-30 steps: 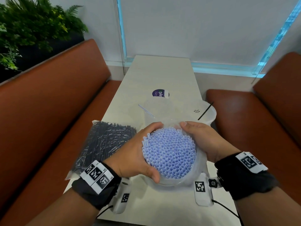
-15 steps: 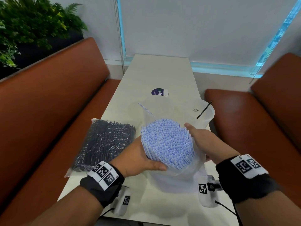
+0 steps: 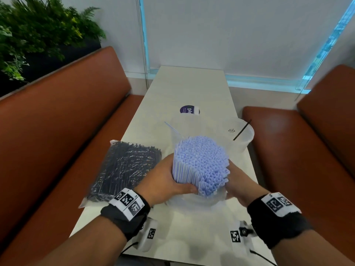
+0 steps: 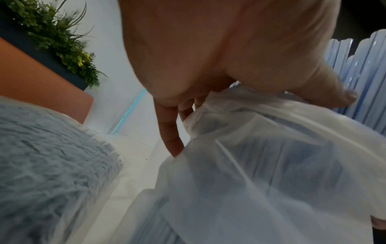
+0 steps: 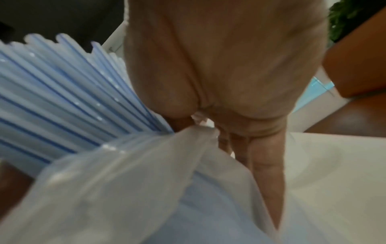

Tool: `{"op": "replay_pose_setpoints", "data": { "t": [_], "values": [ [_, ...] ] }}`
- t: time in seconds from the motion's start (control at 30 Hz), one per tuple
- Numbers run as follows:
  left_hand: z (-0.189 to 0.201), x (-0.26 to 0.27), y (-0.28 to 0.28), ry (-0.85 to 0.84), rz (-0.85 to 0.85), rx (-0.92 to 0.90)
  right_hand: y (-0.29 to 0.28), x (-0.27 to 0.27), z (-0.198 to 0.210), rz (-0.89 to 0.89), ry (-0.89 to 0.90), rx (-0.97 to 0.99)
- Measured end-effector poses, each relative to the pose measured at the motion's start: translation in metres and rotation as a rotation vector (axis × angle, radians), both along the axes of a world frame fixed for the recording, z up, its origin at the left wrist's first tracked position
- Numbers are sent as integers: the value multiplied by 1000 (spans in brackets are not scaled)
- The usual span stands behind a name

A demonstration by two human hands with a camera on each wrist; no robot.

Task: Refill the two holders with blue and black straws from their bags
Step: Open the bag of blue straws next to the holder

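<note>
A thick bundle of blue straws (image 3: 200, 164) stands upright over the near table, half out of its clear bag (image 3: 194, 201). My left hand (image 3: 172, 175) grips the bundle's left side, thumb across the front. In the left wrist view that thumb (image 4: 334, 92) lies on the blue straws (image 4: 365, 74) above the clear bag (image 4: 271, 165). My right hand (image 3: 237, 186) is at the bundle's right side, mostly hidden. In the right wrist view it pinches the clear bag's rim (image 5: 198, 132) beside the blue straws (image 5: 62, 102). Behind stand two clear holders, the left holder (image 3: 184, 127) and the right holder (image 3: 241, 137).
A sealed bag of black straws (image 3: 124, 166) lies flat at the table's left edge. One blue straw (image 3: 172, 127) leans in the left holder, one black straw (image 3: 242, 130) in the right. A purple sticker (image 3: 189, 110) lies farther back. Brown benches (image 3: 57, 131) flank the table.
The bag has slid down off the blue straws, so more of their length shows. The bundle has tilted upright and moved a little away from me. Both hands have shifted lower on it.
</note>
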State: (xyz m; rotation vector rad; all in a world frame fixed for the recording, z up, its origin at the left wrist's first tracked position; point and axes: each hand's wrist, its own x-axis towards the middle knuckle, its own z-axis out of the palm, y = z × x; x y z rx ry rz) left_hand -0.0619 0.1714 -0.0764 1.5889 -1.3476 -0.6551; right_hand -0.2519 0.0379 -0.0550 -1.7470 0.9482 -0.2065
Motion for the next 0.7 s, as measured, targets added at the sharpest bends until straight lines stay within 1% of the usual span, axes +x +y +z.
{"op": "replay_pose_setpoints", "data": {
  "t": [0.07, 0.13, 0.2, 0.27, 0.3, 0.33, 0.4, 0.47, 0.5, 0.57, 0.63, 0.7],
  "values": [
    [-1, 1, -3, 18, 6, -2, -3, 2, -3, -46, -114, -24],
    [1, 3, -4, 65, -11, -24, -7, 2, -1, -158, -230, -28],
    [5, 6, -4, 98, -17, -57, -9, 2, 3, -225, -351, 45],
    [8, 8, -4, 142, 6, -107, -9, -2, 4, -207, -490, 159],
    [7, 8, -5, 169, 17, -125, -7, -5, 3, -166, -525, 178],
    [5, 7, -5, 188, 26, -130, -5, -7, -2, -100, -507, 160],
    [-4, 3, -6, 182, 31, -98, 2, -9, -14, 48, -396, 102],
    [-12, -1, -7, 191, 20, -61, 9, -8, -22, 153, -296, 64],
    [-12, -2, -7, 204, 11, -60, 10, -6, -23, 168, -280, 44],
    [-8, -3, -10, 214, -3, -80, 8, -5, -20, 130, -294, 14],
    [-1, -5, -10, 234, -2, -107, 5, -2, -8, 66, -320, -27],
    [8, -11, -8, 272, 4, -139, 0, -1, 9, 55, -296, -125]
  ]
}}
